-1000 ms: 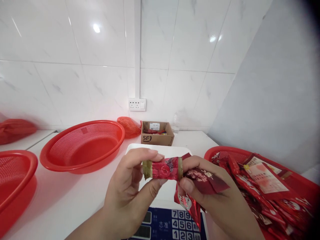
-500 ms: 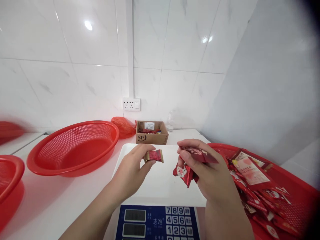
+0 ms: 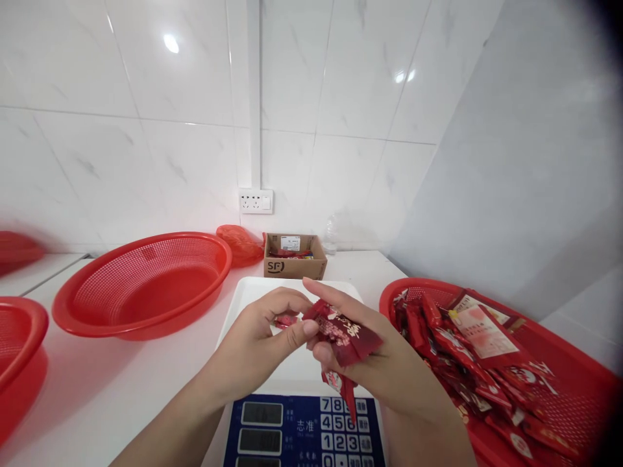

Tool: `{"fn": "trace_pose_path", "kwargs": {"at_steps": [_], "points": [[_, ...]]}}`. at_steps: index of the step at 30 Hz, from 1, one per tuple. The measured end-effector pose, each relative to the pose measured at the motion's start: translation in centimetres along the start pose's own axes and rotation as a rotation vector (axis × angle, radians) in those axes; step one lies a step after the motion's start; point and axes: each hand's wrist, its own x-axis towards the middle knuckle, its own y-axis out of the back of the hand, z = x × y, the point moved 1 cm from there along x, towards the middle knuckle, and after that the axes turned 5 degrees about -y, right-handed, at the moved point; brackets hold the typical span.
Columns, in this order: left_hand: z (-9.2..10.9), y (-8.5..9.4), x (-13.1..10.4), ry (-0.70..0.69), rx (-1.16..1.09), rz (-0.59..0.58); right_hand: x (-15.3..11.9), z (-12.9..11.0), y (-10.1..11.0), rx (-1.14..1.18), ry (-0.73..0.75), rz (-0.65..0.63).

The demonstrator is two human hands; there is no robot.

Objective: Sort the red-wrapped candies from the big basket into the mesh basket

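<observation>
A cardboard box (image 3: 294, 267) stands behind the weighing scale (image 3: 292, 381), beside a plastic bag (image 3: 241, 246). A colander (image 3: 168, 292) sits left of the scale, a basket (image 3: 579, 405) of sachets (image 3: 460, 344) right.

Left fingers (image 3: 292, 338) partly hide a small red packet (image 3: 285, 321), while the frame's edge crops the leftmost red basket (image 3: 41, 331).

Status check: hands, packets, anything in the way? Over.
Right hand holding maroon packet. Left hand at its edge, hold unclear. Red packet hangs beneath, partly hiding scale keys.
</observation>
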Motion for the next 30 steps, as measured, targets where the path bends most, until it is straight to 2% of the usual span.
{"fn": "trace_pose_path", "kwargs": {"at_steps": [3, 6, 10, 13, 17, 24, 27, 30], "points": [[-0.3, -0.4, -0.1, 0.038, -0.116, 0.089, 0.1, 0.3, -0.4, 0.014, -0.005, -0.012], [-0.7, -0.4, -0.2, 0.076, -0.288, 0.137, 0.3, 0.4, -0.6, 0.125, -0.035, -0.065], [-0.9, 0.0, 0.0, 0.037, -0.436, 0.303, 0.6, 0.4, -0.3, 0.268, -0.127, -0.088], [-0.8, 0.2, 0.1, -0.035, -0.395, 0.416, 0.7, 0.2, 0.0, 0.294, -0.209, -0.045], [-0.5, 0.0, -0.2, -0.116, -0.268, 0.502, 1.0, -0.2, -0.1, 0.250, -0.280, 0.005], [-0.2, 0.0, -0.2, 0.037, -0.577, 0.329, 1.0, -0.5, -0.1, 0.211, -0.280, 0.068], [-0.4, 0.0, -0.1, -0.011, -0.617, 0.253, 1.0, -0.1, -0.1, 0.285, -0.277, 0.062], [-0.7, -0.3, -0.3, -0.045, -0.619, 0.087, 1.1, 0.3, -0.3, 0.369, -0.307, -0.002]]}}
